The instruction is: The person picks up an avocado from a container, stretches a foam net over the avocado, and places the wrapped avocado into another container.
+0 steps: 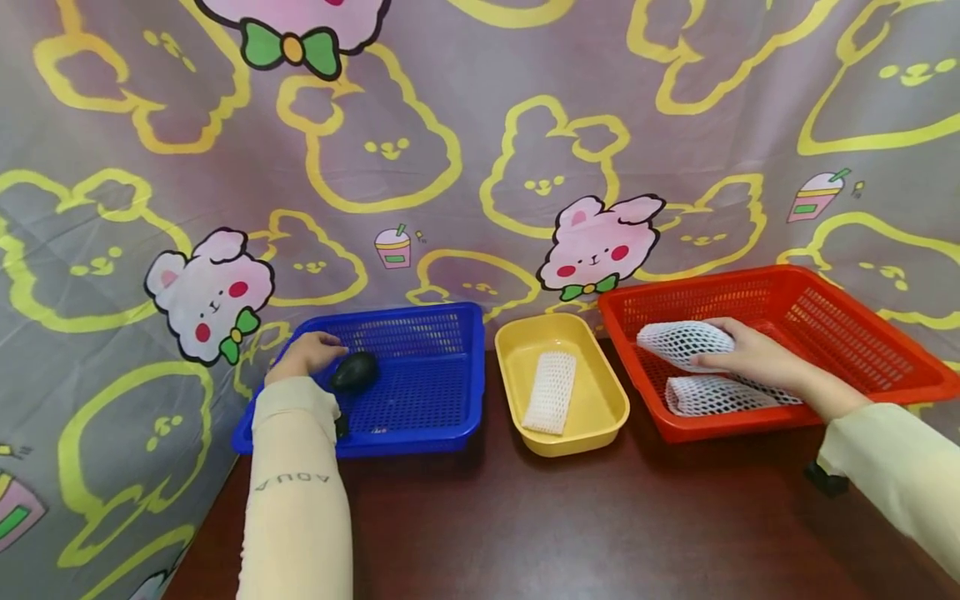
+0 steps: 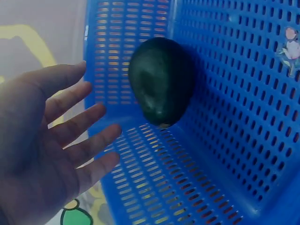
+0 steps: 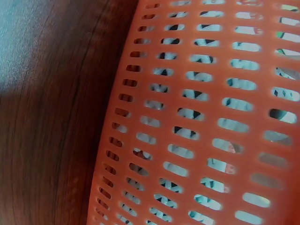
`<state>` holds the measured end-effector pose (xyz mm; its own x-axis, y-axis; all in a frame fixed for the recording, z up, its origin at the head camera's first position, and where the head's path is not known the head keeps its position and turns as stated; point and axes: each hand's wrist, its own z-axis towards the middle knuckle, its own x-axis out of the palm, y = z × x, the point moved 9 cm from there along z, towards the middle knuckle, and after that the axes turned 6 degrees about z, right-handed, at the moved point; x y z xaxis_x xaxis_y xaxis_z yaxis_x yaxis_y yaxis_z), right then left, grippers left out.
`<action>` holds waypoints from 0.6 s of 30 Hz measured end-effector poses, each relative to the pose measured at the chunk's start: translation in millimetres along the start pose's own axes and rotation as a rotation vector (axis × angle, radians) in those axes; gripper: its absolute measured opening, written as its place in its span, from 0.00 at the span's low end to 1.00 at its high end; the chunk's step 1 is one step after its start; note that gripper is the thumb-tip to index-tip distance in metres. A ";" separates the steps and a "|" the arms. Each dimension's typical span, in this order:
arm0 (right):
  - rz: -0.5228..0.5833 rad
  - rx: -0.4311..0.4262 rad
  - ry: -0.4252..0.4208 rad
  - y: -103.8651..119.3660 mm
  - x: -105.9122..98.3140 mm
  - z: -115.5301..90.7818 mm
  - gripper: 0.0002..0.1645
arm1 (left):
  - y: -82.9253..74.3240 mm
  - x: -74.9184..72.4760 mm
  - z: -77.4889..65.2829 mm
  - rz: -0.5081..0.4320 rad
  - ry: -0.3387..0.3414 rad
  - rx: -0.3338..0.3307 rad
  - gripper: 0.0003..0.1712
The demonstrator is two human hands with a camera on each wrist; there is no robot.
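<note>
A dark green avocado (image 1: 355, 372) lies in the blue basket (image 1: 420, 442). Beside it, over the basket's left side, is my left hand (image 1: 306, 355); the left wrist view shows its fingers spread and apart from the avocado (image 2: 161, 82). Over the red basket (image 1: 720, 428), my right hand (image 1: 761, 360) grips a white foam net sleeve (image 1: 678, 343) that looks filled, with dark showing through its mesh. Below, more netted white foam (image 1: 716, 395) lies in the same basket. In the right wrist view the red basket wall (image 3: 201, 112) hides that hand.
A yellow tray (image 1: 573, 446) stands between the two baskets, with a flat white foam net sleeve (image 1: 551, 392) in it. All three containers sit on a dark wooden table (image 1: 562, 525). Behind them hangs a patterned curtain (image 1: 465, 150).
</note>
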<state>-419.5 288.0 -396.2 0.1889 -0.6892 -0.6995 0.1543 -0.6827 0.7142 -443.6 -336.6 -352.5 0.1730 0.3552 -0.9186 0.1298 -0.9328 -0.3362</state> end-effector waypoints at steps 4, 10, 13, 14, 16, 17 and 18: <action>-0.009 0.001 0.011 -2.5 5.0 4.1 0.51 | 2.2 10.9 4.5 0.048 0.047 -0.017 0.37; -0.002 0.019 0.042 -2.2 9.8 9.7 0.51 | 5.5 25.5 10.7 0.055 0.137 -0.081 0.40; -0.018 0.037 0.056 -3.4 10.2 11.6 0.51 | 5.4 30.5 16.3 0.094 0.161 -0.102 0.40; -0.024 0.044 0.061 -4.2 10.4 12.0 0.51 | 5.0 32.2 18.0 0.103 0.166 -0.109 0.40; -0.036 0.058 0.070 -6.1 10.7 12.5 0.52 | 5.4 34.8 22.0 0.118 0.165 -0.128 0.40; -0.040 0.064 0.075 -6.9 11.0 12.5 0.52 | 5.2 35.8 23.7 0.127 0.163 -0.134 0.40; -0.042 0.073 0.081 -8.0 11.5 12.6 0.52 | 5.0 36.8 25.1 0.132 0.160 -0.143 0.40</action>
<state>-430.8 282.5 -410.2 0.2622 -0.6399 -0.7223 0.0932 -0.7282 0.6790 -461.1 -329.7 -393.2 0.3482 0.2465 -0.9044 0.2303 -0.9577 -0.1724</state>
